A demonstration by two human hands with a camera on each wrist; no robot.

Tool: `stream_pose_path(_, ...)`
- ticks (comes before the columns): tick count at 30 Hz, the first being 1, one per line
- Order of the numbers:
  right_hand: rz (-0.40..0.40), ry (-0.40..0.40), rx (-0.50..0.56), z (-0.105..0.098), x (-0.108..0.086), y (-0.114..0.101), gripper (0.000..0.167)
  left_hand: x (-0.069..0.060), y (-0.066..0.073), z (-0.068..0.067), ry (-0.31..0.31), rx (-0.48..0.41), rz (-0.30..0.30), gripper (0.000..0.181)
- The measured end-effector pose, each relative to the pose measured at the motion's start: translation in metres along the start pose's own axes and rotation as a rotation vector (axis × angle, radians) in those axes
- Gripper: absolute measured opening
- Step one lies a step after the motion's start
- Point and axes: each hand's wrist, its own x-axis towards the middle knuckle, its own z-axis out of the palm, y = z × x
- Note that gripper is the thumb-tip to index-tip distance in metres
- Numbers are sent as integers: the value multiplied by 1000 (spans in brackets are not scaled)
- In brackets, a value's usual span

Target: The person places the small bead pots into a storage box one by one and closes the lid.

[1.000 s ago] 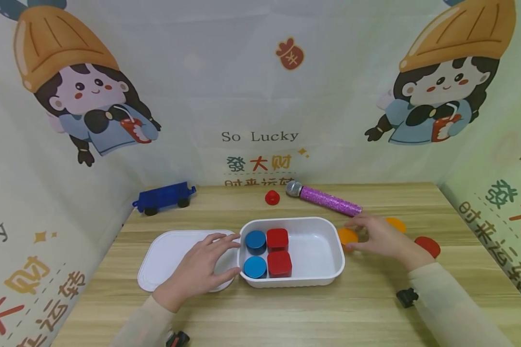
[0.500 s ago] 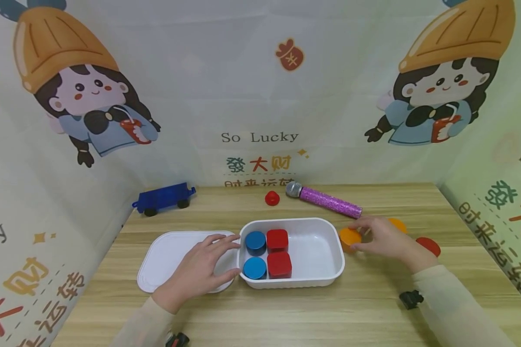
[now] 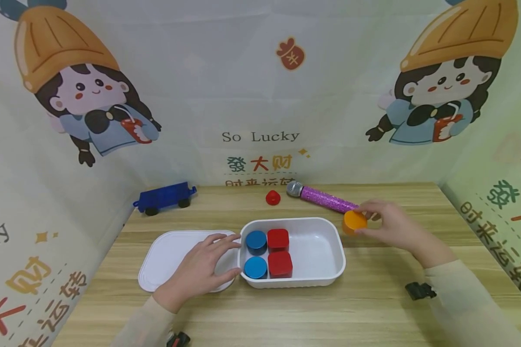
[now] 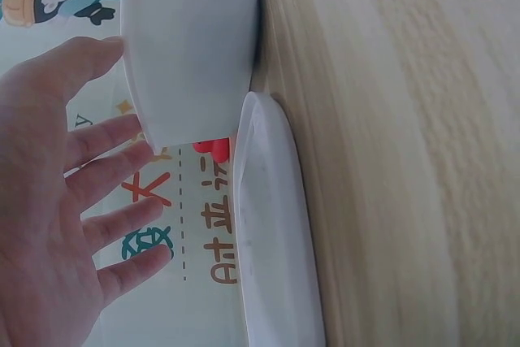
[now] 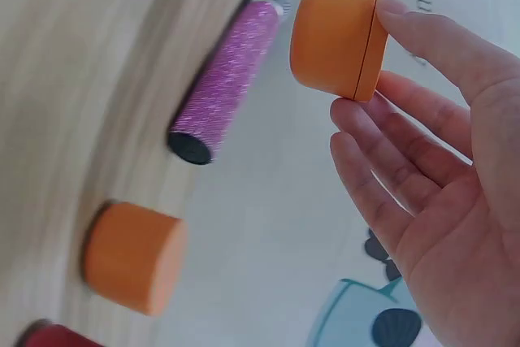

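My right hand (image 3: 390, 227) pinches an orange round block (image 3: 354, 222) between thumb and fingers. It is raised off the table, just right of the white box. In the right wrist view a thin seam runs round the held block (image 5: 335, 42). My left hand (image 3: 199, 267) touches the left rim of the white box (image 3: 317, 282) with spread, relaxed fingers. Two blue round blocks (image 3: 255, 267) and two red square blocks (image 3: 280, 264) stand in the box's left half. Its right half shows bare floor.
A white lid (image 3: 165, 255) lies under my left hand. Behind the box are a red knob-like piece (image 3: 273, 197), a purple glitter microphone (image 3: 327, 198) and a blue toy wagon (image 3: 165, 198). Another orange block (image 5: 130, 258) and a red piece (image 5: 57, 337) show in the right wrist view.
My right hand has taken hold of the orange block and lifted it off the table, up and slightly right. The left hand stays at the box rim.
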Motion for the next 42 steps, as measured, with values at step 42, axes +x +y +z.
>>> stream_pose_path(42, -101, -262, 81, 78, 56, -60, 41, 0, -1, 1, -9, -1, -6, 58)
